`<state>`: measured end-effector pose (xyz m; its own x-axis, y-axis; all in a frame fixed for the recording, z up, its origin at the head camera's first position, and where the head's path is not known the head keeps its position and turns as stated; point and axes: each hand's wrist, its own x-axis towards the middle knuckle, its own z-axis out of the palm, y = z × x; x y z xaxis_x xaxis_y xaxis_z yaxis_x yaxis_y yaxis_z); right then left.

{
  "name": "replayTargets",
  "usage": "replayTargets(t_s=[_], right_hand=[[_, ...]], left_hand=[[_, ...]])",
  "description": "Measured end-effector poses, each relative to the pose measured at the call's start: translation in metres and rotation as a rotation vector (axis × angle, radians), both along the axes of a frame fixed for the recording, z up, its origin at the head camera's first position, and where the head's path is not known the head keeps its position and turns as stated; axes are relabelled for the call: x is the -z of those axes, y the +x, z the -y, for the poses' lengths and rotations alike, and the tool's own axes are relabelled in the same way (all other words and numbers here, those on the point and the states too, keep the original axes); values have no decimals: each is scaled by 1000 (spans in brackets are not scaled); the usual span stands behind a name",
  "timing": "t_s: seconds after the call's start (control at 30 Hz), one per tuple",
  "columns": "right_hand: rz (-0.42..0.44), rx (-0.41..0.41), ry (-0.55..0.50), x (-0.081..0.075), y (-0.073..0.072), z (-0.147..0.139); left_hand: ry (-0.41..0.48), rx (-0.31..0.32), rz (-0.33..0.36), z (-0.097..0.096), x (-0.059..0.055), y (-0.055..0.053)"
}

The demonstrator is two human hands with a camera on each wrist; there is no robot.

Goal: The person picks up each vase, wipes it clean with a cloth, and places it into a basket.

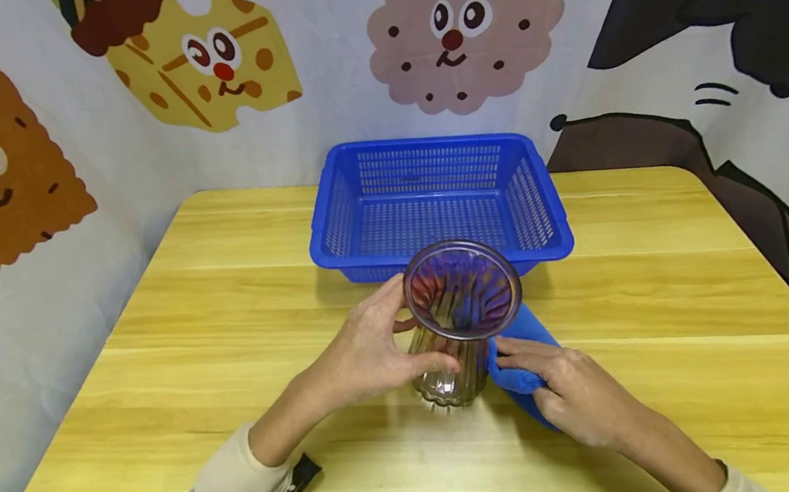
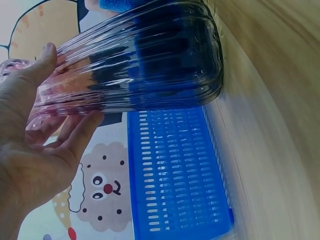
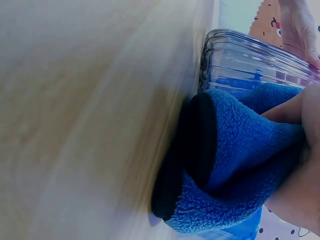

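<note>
A ribbed, clear glass vase [image 1: 452, 369] with a purplish flared rim stands on the table in front of the basket. My left hand [image 1: 377, 345] grips it below the rim, thumb on the near side and fingers on the far side; the left wrist view shows the same hold on the vase [image 2: 150, 60]. My right hand [image 1: 579, 387] pinches a blue cloth [image 1: 519, 378] against the vase's right side. In the right wrist view the folded, fuzzy cloth [image 3: 240, 150] hangs down to the tabletop beside the vase's base.
A blue plastic basket [image 1: 440, 262] with slotted walls stands behind the vase, near the table's back edge. The light wooden table [image 1: 225, 298] has rounded corners. A curtain [image 1: 336, 58] printed with cartoon biscuits hangs behind it.
</note>
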<state>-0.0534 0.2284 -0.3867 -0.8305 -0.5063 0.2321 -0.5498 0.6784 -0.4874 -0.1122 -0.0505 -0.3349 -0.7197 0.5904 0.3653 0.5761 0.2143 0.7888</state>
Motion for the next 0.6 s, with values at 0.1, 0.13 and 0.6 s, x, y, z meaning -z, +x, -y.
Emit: replayTargets(t_s=[0.1,0.13,0.6], right_hand=[[40,4,29,0,0,0],[52,3,38,0,0,0],[73,25,58,3,1,-1]], left_hand=[[-5,-13,-17,0,0,1],[-6,-18,-23,0,1,1],[-63,-88,-102,-3,1,7]])
